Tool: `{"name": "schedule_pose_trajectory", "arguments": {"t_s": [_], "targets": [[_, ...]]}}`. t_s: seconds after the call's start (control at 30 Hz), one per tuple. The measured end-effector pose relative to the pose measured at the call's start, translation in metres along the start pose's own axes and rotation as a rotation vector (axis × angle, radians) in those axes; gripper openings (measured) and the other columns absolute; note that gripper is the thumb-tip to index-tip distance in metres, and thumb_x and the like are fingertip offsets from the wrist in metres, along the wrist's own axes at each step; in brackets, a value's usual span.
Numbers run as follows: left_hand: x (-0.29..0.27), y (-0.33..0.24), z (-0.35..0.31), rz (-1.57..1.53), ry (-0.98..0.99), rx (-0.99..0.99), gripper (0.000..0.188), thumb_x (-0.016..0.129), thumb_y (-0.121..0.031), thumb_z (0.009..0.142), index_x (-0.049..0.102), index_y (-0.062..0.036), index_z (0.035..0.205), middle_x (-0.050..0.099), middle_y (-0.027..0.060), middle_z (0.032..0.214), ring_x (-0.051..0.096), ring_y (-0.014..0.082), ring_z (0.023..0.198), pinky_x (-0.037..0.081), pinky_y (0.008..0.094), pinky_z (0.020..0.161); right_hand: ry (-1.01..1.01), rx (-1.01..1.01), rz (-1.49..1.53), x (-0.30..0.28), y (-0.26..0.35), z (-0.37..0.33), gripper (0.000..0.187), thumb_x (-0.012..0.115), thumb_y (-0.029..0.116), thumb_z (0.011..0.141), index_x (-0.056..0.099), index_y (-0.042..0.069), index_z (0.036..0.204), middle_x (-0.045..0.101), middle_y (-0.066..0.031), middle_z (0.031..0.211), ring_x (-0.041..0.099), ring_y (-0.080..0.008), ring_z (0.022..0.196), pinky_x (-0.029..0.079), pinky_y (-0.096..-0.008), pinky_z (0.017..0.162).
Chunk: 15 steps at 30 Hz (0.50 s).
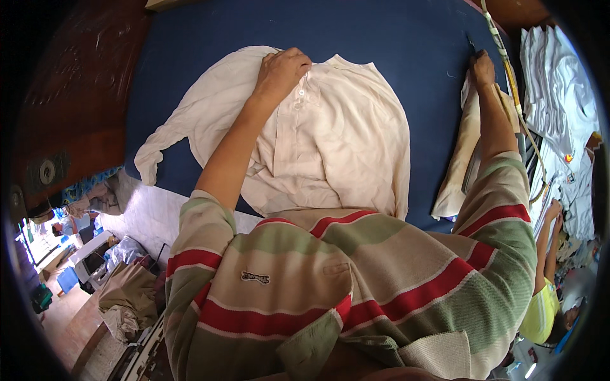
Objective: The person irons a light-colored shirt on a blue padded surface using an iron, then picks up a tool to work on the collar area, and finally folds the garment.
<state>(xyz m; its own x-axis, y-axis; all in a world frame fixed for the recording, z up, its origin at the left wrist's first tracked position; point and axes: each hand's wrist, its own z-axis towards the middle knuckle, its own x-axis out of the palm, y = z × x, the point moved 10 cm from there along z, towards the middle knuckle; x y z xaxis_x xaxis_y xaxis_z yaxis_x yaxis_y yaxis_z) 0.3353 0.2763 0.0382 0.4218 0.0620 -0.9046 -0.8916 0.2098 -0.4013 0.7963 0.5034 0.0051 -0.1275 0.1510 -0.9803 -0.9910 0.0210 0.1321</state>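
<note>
A cream long-sleeved shirt (pixel 362 120) with a buttoned placket lies front up on a dark blue padded table, slightly wrinkled. One sleeve stretches out to the left. My left hand (pixel 284 73) has its fingers curled onto the shirt at the neckline, above the top button. Far to the right, my right hand (pixel 483 68) is closed at the table's edge. A thin dark tip pokes out beyond its fingers; the rest of what it grips is hidden. Just below that hand lies a folded cream cloth (pixel 459 168) with a dark flat piece beside it.
A light cord (pixel 497 38) hangs down at the right edge of the blue table (pixel 318 25). White garments (pixel 553 82) hang beyond it, with another person in yellow (pixel 542 311) lower down. Dark carved wood (pixel 76 82) borders the left. Bags and cloth (pixel 130 292) lie on the floor.
</note>
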Motion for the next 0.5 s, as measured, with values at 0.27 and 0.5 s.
{"name": "schedule_pose_trajectory", "arguments": {"t_s": [0.27, 0.5], "targets": [[-0.012, 0.015, 0.013, -0.308, 0.118, -0.228, 0.018, 0.052, -0.019, 0.087, 0.06, -0.0043, 0.093, 0.065, 0.0071, 0.084, 0.061, 0.0217, 0.077, 0.046, 0.0324, 0.071, 0.024, 0.146, 1.03, 0.021, 0.051, -0.016, 0.031, 0.05, 0.019, 0.089, 0.051, 0.007, 0.118, 0.062, -0.0123, 0.085, 0.06, -0.0216, 0.069, 0.051, -0.0341, 0.067], [-0.003, 0.025, 0.008, -0.521, 0.14, -0.224, 0.018, 0.05, -0.017, 0.091, 0.055, -0.0001, 0.093, 0.066, 0.0091, 0.088, 0.062, 0.0149, 0.084, 0.046, 0.026, 0.075, 0.754, 0.059, 2.325, -0.015, 0.249, -0.145, 0.017, 0.052, 0.0, 0.086, 0.053, 0.006, 0.101, 0.06, -0.0104, 0.088, 0.063, -0.0219, 0.084, 0.054, -0.0379, 0.08]]}}
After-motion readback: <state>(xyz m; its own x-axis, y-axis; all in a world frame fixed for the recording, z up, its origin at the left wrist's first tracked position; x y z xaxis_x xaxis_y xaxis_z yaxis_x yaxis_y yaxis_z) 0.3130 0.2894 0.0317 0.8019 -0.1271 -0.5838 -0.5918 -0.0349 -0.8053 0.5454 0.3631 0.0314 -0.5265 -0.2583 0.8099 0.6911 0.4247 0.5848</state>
